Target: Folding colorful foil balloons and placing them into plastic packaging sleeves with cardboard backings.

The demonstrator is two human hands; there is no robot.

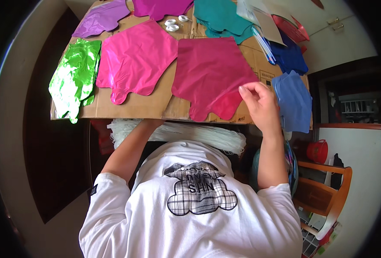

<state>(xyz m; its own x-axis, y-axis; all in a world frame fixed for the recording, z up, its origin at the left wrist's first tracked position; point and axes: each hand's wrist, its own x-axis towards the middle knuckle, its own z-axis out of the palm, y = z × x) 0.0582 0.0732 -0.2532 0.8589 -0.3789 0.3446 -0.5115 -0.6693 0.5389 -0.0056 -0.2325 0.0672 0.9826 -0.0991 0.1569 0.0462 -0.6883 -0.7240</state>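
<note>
On the cardboard tabletop [164,109] lies a dark pink flat, uninflated foil balloon [214,73], its lower corner showing a brighter pink. My right hand [261,105] is raised over its right edge, thumb and forefinger pinched together. Whatever those fingertips hold, if anything, is too small to make out. My left hand [152,122] reaches under the front edge of the tabletop, beside a bundle of white strings [190,134]; its fingers are hidden. Left of the dark pink balloon lies a bright pink foil balloon [136,58].
Shiny green foil balloons [76,75] lie at the left. Purple [102,17], magenta [160,6] and teal ones [222,19] are at the back. Small white rolls [172,27] sit between them. Blue ones [293,101] lie at the right, near a wooden chair [324,193].
</note>
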